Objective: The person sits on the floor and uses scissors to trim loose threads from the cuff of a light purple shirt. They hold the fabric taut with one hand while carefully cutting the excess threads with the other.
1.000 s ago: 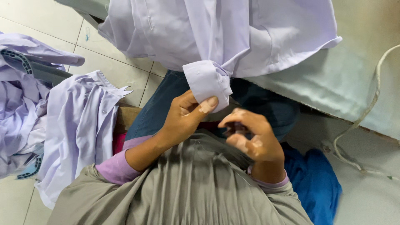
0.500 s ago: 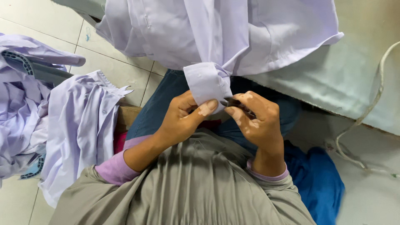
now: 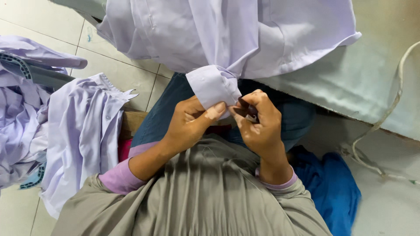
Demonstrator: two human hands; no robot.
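A pale lilac shirt (image 3: pixel 227 30) hangs off the padded table edge above my lap. Its sleeve cuff (image 3: pixel 212 87) droops down between my hands. My left hand (image 3: pixel 190 124) pinches the lower edge of the cuff between thumb and fingers. My right hand (image 3: pixel 258 124) is closed around a small dark tool (image 3: pixel 246 109), held right against the cuff's corner. Most of the tool is hidden by my fingers, so I cannot tell its kind.
A heap of lilac shirts (image 3: pixel 74 126) lies over a basket at the left on the tiled floor (image 3: pixel 39 35). The pale green padded table (image 3: pixel 376 87) fills the upper right, a whitish cord (image 3: pixel 385 118) trailing off it. Blue cloth (image 3: pixel 332 188) lies at my right.
My right hand has risen from my lap with the dark tool and closed in on the cuff. My left hand has kept its pinch on the cuff.
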